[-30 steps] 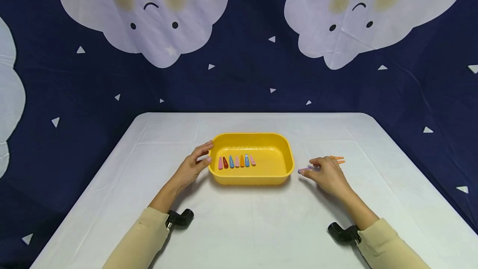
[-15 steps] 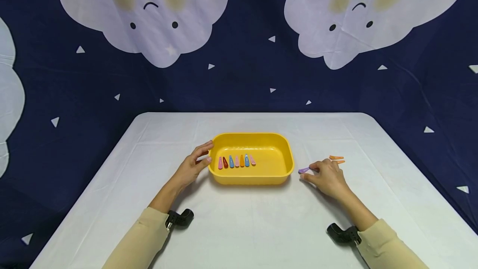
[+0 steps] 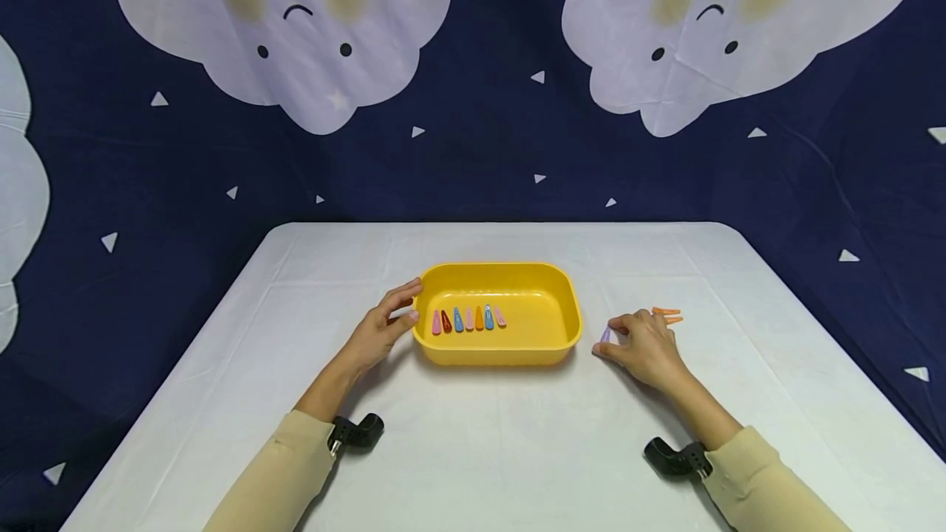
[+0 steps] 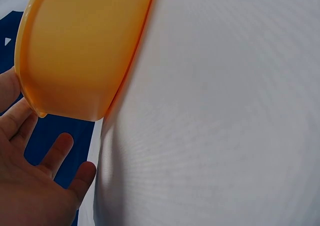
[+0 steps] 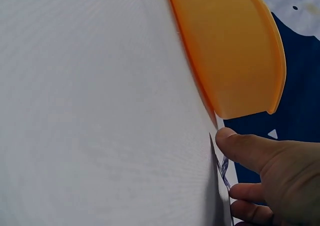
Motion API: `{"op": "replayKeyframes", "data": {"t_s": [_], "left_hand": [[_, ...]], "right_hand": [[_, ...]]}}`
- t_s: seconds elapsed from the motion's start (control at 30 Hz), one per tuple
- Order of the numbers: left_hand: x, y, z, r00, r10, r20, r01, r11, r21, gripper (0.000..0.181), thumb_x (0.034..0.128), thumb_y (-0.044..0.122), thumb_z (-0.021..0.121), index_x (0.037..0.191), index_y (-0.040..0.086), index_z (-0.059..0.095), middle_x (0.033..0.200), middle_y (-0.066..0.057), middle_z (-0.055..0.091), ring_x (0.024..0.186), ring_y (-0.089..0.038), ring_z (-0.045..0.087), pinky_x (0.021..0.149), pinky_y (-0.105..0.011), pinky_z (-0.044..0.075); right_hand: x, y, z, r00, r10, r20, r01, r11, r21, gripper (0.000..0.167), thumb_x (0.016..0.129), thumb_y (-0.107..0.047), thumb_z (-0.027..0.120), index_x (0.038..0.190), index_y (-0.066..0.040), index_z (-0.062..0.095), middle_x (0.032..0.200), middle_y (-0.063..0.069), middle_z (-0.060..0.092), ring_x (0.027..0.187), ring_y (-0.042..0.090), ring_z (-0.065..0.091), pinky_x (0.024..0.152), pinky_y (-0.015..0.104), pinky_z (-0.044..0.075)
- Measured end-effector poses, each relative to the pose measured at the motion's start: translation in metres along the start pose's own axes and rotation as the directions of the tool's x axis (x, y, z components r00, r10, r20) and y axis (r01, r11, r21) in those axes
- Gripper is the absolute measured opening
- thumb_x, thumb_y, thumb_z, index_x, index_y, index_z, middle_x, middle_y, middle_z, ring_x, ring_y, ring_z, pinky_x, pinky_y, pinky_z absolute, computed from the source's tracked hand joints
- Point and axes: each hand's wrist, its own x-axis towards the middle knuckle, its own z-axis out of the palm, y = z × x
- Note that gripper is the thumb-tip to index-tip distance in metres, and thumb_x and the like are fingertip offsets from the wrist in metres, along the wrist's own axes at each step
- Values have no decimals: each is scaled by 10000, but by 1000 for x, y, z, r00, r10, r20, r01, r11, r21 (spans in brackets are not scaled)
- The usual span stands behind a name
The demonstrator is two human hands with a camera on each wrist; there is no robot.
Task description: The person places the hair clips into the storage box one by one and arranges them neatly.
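My right hand pinches a purple hair clip between thumb and fingertips, low over the white table, just right of a yellow tray. In the right wrist view the purple clip shows edge-on between the thumb and lower fingers. My left hand touches the tray's left end, its fingers spread and not wrapped round it; the left wrist view shows the fingertips apart. Inside the tray several snap hair clips, pink, red, blue and yellow-orange, stand in a row, among them a blue clip.
Orange hair clips lie on the table just beyond my right hand. The white tabletop ends at a dark blue cloud-printed cloth. A black wrist device sits at each sleeve.
The purple clip has turned from pointing left toward the tray to standing crosswise between the right thumb and fingers. The left hand, tray and row of clips stay put.
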Motion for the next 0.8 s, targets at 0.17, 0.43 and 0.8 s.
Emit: {"op": "replayKeyframes", "data": {"t_s": [0.17, 0.43, 0.8], "left_hand": [[0, 1, 0, 1000, -3, 2, 3, 1000, -1, 459, 971, 144, 511, 1401, 16, 412, 1555, -96, 271, 1363, -381, 325, 1114, -539, 285], [0, 0, 0, 1000, -12, 1, 12, 1000, -6, 453, 975, 134, 502, 1404, 22, 410, 1558, -88, 266, 1369, -374, 318, 1116, -542, 281], [-1, 2, 0, 1000, 3, 0, -3, 1000, -7, 456, 972, 141, 508, 1397, 5, 413, 1556, -103, 270, 1363, -380, 325, 1110, -539, 287]], "right_hand": [[0, 2, 1, 1000, -16, -12, 16, 1000, -5, 550, 743, -388, 766, 1119, -6, 642, 972, 145, 571, 983, 319, 422, 785, 447, 309], [1, 5, 3, 999, -38, -33, 38, 999, -4, 543, 733, -379, 779, 1109, -10, 648, 958, 136, 568, 999, 317, 419, 804, 459, 302], [0, 8, 5, 996, -66, -65, 67, 998, 7, 508, 734, -336, 788, 1082, 8, 655, 942, 155, 581, 1068, 373, 419, 1064, 603, 198]]}}
